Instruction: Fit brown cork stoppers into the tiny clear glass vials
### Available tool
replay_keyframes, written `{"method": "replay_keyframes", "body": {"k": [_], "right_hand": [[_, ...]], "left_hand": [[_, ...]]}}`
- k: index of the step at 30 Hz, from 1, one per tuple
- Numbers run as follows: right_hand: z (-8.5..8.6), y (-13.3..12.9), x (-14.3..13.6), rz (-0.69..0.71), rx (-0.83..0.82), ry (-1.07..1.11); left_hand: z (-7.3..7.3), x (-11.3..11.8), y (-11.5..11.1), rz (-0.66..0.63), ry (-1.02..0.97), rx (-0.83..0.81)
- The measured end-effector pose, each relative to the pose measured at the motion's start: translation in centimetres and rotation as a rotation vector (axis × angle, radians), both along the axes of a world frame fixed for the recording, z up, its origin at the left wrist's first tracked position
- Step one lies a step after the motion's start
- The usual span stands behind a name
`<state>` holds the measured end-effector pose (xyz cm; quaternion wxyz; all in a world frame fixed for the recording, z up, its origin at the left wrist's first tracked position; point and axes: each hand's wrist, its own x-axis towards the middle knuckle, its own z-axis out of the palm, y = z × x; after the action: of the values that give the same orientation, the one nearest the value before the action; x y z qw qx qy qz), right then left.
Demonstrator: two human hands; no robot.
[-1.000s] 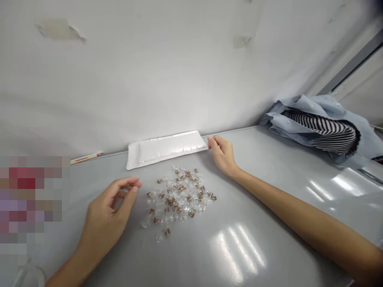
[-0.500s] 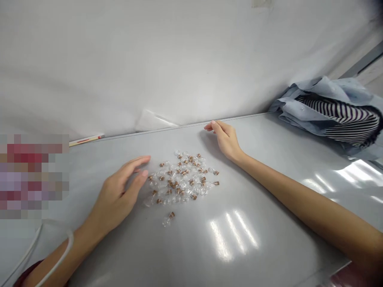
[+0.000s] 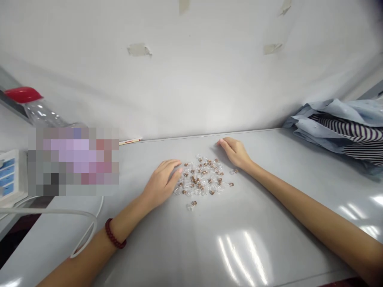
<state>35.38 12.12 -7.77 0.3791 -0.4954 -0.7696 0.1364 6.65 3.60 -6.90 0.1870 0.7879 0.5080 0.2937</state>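
Vials point(image 3: 203, 177) blur together; both palms hidden.

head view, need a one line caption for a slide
Two bare hands, left hand and right hand, flank a pile of tiny corked glass bottles on a grey table.

1. At your two o'clock, a crumpled blue shirt point(image 3: 338, 115) lies over striped cloth point(image 3: 356, 135).
2. At ten o'clock, a red-capped bottle point(image 3: 36, 109).
3. At eleven, a pencil point(image 3: 130, 140) lies along the wall.
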Motion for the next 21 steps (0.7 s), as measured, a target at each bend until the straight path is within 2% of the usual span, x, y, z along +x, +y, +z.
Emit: {"method": "replay_keyframes", "body": {"k": [3, 11, 21], "right_hand": [[-0.04, 0.04, 0.08, -0.011, 0.006, 0.003], [0.09, -0.28, -0.31, 0.08, 0.043, -0.052], [-0.19, -0.12, -0.21, 0.094, 0.053, -0.073]], "left_hand": [[-0.11, 0.02, 0.01, -0.013, -0.007, -0.001], [-0.24, 0.09, 0.03, -0.04, 0.0, 0.027], [-0.28, -0.01, 0.07, -0.046, 0.019, 0.014]]}}
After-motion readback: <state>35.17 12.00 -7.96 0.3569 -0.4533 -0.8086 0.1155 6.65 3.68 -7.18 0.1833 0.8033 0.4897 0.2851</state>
